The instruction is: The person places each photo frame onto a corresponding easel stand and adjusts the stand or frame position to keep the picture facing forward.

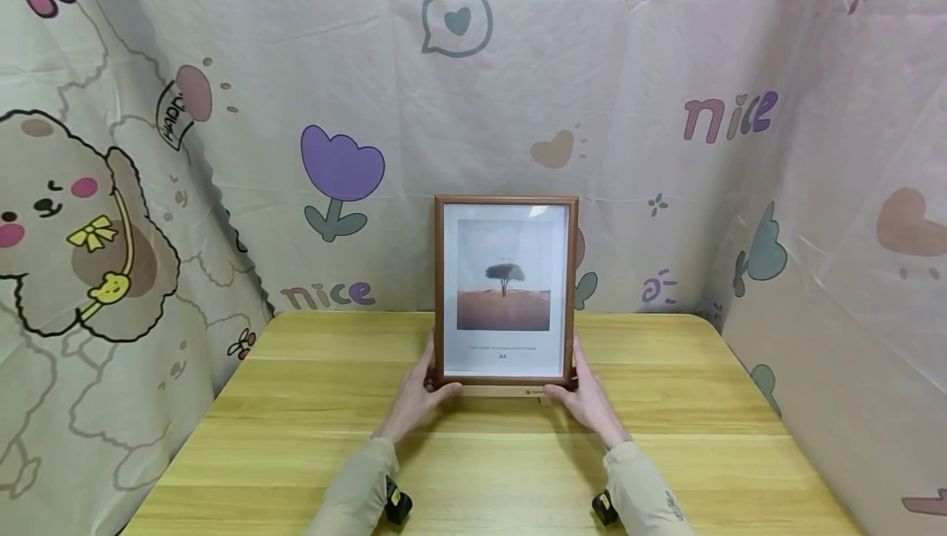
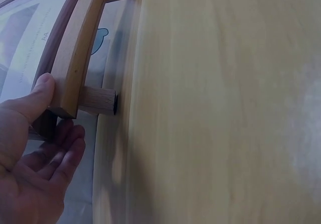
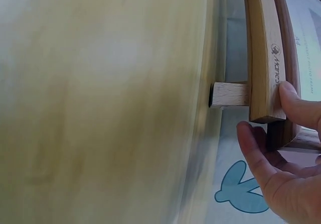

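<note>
A brown wooden picture frame [image 1: 439, 289] with a tree print inside stands upright near the table's far edge. Its bottom rests on the light wooden ledge [image 1: 488, 391] of a small easel, which has short legs [image 2: 98, 99] beneath. My left hand [image 1: 413, 400] grips the lower left corner, thumb in front at the ledge and fingers curled behind. At the lower right corner, my right hand [image 1: 590, 399] holds in the same way, its thumb beside the printed mark on the ledge in the right wrist view. Most of the easel is hidden behind the frame.
The wooden table [image 1: 296, 437] spreads out around both forearms. A patterned cloth [image 1: 459, 108] hangs close behind the table and along both sides. Black wrist cameras [image 1: 398, 503] sit on the inner sides of the sleeves.
</note>
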A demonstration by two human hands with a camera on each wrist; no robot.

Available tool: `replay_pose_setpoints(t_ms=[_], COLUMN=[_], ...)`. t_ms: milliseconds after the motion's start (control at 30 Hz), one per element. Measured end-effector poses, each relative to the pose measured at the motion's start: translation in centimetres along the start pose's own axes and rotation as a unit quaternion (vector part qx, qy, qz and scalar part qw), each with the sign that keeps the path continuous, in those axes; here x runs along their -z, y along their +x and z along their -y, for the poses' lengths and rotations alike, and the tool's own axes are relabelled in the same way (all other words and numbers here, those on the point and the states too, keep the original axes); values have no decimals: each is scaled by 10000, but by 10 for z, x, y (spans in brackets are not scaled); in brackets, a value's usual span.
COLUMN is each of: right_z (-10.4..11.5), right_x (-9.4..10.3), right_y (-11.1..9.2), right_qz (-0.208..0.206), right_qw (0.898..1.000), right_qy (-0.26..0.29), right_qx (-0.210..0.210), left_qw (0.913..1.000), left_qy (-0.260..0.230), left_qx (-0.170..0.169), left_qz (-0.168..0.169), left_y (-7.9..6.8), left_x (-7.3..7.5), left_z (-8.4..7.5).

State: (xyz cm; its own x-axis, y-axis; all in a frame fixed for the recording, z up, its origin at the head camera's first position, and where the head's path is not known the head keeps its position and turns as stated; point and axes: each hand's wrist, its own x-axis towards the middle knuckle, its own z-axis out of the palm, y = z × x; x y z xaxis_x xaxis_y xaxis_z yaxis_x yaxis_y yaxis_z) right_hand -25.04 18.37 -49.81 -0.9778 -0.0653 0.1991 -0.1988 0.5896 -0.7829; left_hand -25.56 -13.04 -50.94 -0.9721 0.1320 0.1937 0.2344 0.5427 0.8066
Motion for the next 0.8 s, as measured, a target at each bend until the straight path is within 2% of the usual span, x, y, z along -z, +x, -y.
replay_pose_setpoints(t_ms=[400, 633, 800], right_z=[-2, -6, -8], right_x=[12, 20, 26], right_y=[-3, -5, -8], right_qz=[335, 430, 517], right_qw=[9989, 9979, 9964], right_qy=[-268, -484, -676], right_qx=[-165, -7, 60], left_qw=[9998, 9997, 9987], left_qy=[157, 244, 488], left_qx=[128, -43, 9], left_qz=[-2, 31, 121], left_y=[-8, -11, -16], left_x=[7, 15, 22], left_z=[-1, -1, -1])
